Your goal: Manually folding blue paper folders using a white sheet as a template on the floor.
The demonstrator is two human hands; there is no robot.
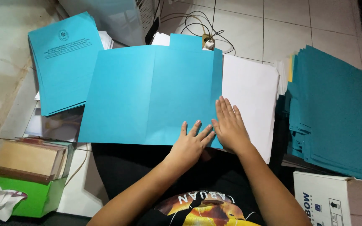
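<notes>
Seen from above, a person sits on the floor with a large blue cover sheet [151,94] spread open across the lap, creased down its middle. The left hand [190,143] lies flat on the sheet's lower right corner, fingers spread and extended, palm down — pressing rather than grasping, nothing enclosed. The right hand [230,125] lies just beside it, likewise flat and open, fingers together, resting along the sheet's right edge where it overlaps a stack of white paper [250,98]; the two hands touch at the thumbs.

To the left, a pile of printed blue covers [65,60] lies on the floor. To the right, well apart from the hands, stands a thick, fanned stack of darker teal sheets [336,113], with a white cardboard box [321,203] below it. At lower left, an old book [28,161] rests on a green tissue box [34,196]. Behind the sheet — cables and a plug [209,42] on the tiled floor [315,25].
</notes>
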